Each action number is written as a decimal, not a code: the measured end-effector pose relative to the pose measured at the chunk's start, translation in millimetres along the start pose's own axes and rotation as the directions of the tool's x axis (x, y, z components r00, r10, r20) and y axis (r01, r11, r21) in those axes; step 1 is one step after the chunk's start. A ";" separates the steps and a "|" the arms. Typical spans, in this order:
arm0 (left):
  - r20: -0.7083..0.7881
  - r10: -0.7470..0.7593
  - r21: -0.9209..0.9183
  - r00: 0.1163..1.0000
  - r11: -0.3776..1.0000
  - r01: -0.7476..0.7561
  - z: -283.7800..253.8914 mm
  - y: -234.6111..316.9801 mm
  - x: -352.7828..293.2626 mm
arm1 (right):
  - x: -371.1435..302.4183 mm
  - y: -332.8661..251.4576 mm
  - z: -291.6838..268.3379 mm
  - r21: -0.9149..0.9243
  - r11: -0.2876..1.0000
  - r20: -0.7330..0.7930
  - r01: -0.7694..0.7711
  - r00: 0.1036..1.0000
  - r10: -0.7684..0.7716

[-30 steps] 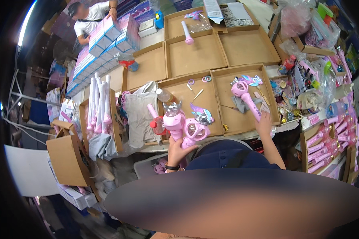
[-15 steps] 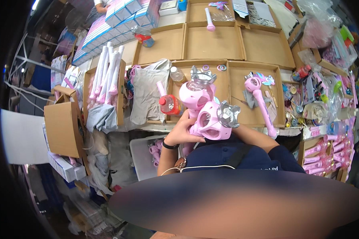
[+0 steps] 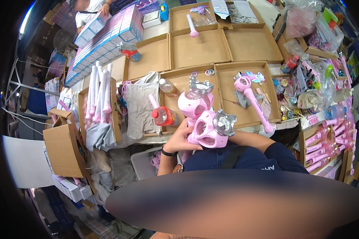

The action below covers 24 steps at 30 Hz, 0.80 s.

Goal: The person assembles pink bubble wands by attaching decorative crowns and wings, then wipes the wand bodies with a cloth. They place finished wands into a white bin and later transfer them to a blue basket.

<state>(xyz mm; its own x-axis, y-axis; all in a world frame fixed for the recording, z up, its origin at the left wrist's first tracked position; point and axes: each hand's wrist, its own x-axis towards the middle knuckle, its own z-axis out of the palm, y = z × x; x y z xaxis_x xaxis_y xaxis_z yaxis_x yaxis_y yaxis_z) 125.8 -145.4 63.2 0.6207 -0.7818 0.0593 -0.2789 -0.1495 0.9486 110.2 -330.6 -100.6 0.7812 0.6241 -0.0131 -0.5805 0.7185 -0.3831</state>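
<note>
My left hand [image 3: 180,139] is wrapped round the base of a pink toy wand head [image 3: 210,131], which has round openings and a silver crown [image 3: 224,123]. Just behind it, and overlapping it, stands a second pink wand head [image 3: 194,104] with its own silver crown [image 3: 201,85]. Whether my hand also holds that one is hard to see. My right forearm [image 3: 247,138] reaches in from the right, but its hand is hidden behind the front wand head. A finished-looking pink wand [image 3: 254,101] lies across the cardboard tray [image 3: 227,107] to the right.
Left of my hand are a red-labelled bottle [image 3: 164,116], another bottle [image 3: 168,87] and a grey cloth [image 3: 141,107]. White-wrapped wands [image 3: 99,93] stand in a box farther left. Across the table, a co-worker's hand [image 3: 104,8] holds a box [image 3: 92,30] by stacked cartons [image 3: 107,49].
My view has shifted slightly, and the wand heads stay in my left hand with little movement. The co-worker has come further into view, now holding a box beside the stack.
</note>
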 end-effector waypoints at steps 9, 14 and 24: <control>-0.024 -0.044 0.028 0.999 0.999 0.045 5.1 1.3 10.3 | -1.3 -20.7 -12.8 -0.051 0.998 -0.063 0.030 0.997 -0.034; -0.117 -0.127 0.056 0.985 0.989 0.134 5.8 -3.7 3.9 | -31.3 -46.0 -40.3 -0.681 0.719 -0.541 -0.139 0.757 -0.367; -0.348 -0.310 0.342 0.885 0.837 0.428 27.0 -47.9 5.4 | -130.5 -52.3 -73.9 -0.630 0.166 -0.694 -0.758 0.455 -0.558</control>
<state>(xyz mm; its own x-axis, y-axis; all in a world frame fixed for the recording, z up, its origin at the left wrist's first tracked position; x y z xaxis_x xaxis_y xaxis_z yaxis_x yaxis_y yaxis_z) 122.8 -158.7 9.7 0.8904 -0.4350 -0.1337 -0.2187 -0.6667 0.7125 55.6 -472.2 -147.1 0.8384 -0.3299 -0.4338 -0.5443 -0.5473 -0.6358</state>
